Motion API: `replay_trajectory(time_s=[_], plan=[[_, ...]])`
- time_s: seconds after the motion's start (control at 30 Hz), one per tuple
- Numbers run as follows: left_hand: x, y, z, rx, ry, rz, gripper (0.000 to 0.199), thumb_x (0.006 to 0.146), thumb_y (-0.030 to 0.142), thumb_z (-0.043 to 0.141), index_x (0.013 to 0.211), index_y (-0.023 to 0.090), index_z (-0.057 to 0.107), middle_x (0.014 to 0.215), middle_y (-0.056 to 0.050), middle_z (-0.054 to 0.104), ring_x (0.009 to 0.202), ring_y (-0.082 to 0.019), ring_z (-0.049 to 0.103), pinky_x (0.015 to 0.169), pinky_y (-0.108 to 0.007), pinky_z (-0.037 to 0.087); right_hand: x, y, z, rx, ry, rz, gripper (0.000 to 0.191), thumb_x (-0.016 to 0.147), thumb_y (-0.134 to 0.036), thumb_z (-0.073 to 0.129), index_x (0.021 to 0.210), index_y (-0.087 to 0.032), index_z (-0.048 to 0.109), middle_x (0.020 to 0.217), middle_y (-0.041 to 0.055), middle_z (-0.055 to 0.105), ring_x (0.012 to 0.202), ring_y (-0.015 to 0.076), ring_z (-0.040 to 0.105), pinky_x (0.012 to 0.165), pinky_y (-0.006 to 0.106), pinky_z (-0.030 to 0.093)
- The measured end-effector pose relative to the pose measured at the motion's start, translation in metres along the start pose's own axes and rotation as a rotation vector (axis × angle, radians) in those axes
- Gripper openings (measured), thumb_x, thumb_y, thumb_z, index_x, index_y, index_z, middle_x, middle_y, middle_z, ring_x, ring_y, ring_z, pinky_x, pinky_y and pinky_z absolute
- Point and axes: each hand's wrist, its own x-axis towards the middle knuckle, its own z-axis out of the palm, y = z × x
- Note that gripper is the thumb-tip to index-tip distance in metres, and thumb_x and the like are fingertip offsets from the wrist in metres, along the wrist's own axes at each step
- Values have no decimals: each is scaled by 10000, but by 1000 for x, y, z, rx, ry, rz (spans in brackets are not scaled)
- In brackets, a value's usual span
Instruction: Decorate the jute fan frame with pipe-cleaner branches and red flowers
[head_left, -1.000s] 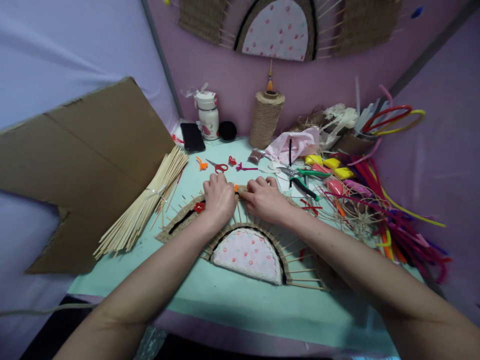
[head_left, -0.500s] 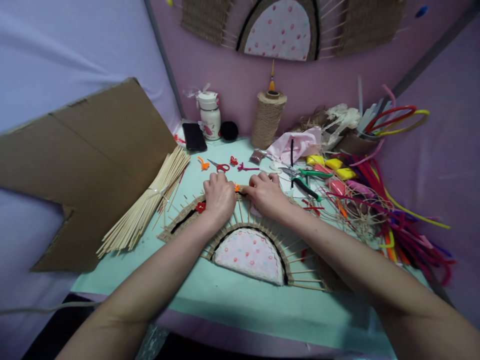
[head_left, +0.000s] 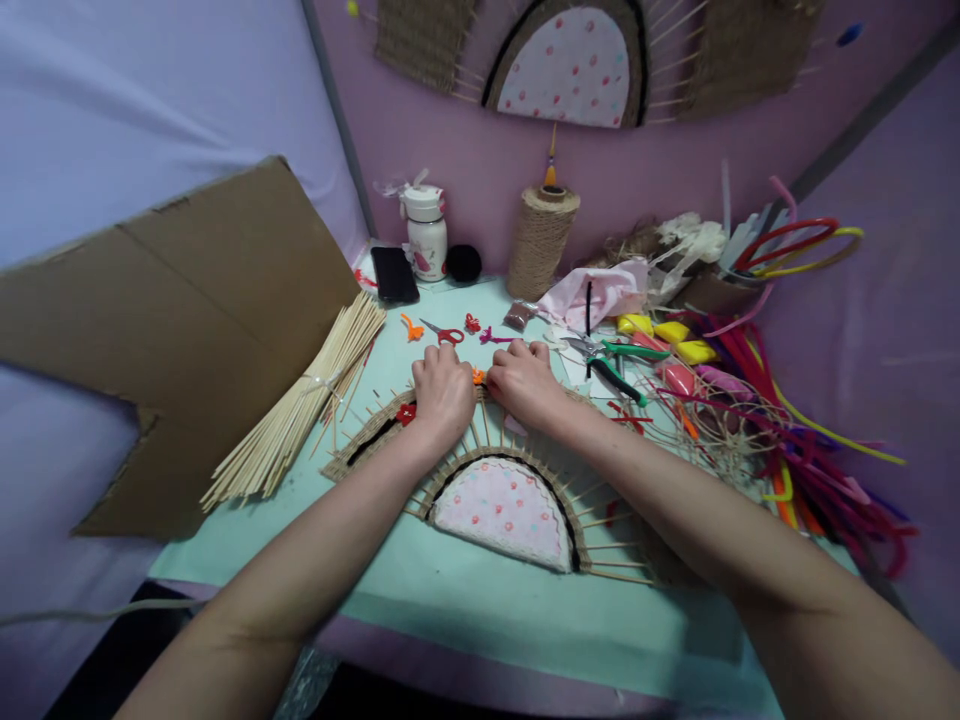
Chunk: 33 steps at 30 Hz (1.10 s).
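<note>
A fan-shaped piece (head_left: 502,512) of sticks and woven twine, with a dotted half-round centre, lies on the pale green table. My left hand (head_left: 444,400) is closed on the woven outer band, just left of a small orange flower (head_left: 478,376). My right hand (head_left: 525,385) is closed on the same band, right of that flower; its thumb and index finger are pressed together beside it. A red flower (head_left: 406,413) sits on the band left of my left hand. The fingertips are partly hidden behind both hands.
Bundled sticks (head_left: 300,405) and cardboard (head_left: 187,330) lie left. Red scissors (head_left: 448,335), a twine spool (head_left: 545,240) and a bottle (head_left: 426,235) stand or lie behind. Green-handled pliers (head_left: 615,365) and tangled pipe cleaners (head_left: 817,450) are right. A similar fan (head_left: 570,70) hangs above.
The camera view has shifted slightly. My right hand's fingers have drawn in a little closer to the orange flower; my left hand stays on the band.
</note>
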Motion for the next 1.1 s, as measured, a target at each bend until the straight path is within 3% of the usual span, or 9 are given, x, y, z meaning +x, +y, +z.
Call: replay_trajectory(time_s=[0.17,0.3,0.43,0.57,0.73,0.97,1.1], plan=[[0,-5,-4,-43,-19,-1,265,895,270,499,977,183,736,1132,-149,558,1122,-326,431,887,-450,374,-2,1,1,18,9,31,293,946,-280,482,848,-178,739,911,113,629,970,250,380,777,413,181],[1,-26,-19,-185,53,-105,249,891,326,520,977,230,733,1128,-112,575,1134,-311,446,912,-439,383,-7,1,-5,55,28,46,323,967,-280,448,862,-191,740,954,110,633,995,251,383,780,411,180],[-5,-48,-27,-266,109,-134,257,877,240,507,1008,241,728,1102,-85,575,1142,-274,461,984,-420,360,-12,-1,-7,62,56,-29,304,972,-278,447,920,-204,738,1009,106,624,1008,250,385,804,414,177],[-14,-54,-20,-267,31,-74,226,859,283,547,981,252,735,1069,-77,586,1104,-276,471,961,-424,367,-12,-4,-3,42,56,-137,275,958,-288,475,942,-212,739,1018,110,604,998,254,379,810,418,179],[-17,-52,-13,-273,-63,-5,204,855,343,580,958,237,719,1076,-78,624,1079,-274,493,899,-406,379,-7,-7,0,24,44,-140,279,954,-291,477,978,-225,747,1020,116,578,1003,265,371,815,417,185],[-12,-52,-6,-291,-125,74,207,886,296,541,984,236,713,1051,-58,688,1056,-274,524,874,-415,379,-6,-6,6,13,67,-169,258,958,-289,488,1057,-258,724,1012,102,583,980,261,382,789,406,185],[-12,-51,-4,-312,-100,78,198,875,284,549,970,237,717,1059,-57,683,1061,-278,526,876,-421,386,-3,-5,10,57,137,-155,275,977,-330,468,1034,-243,722,1002,89,606,972,243,390,800,405,184]])
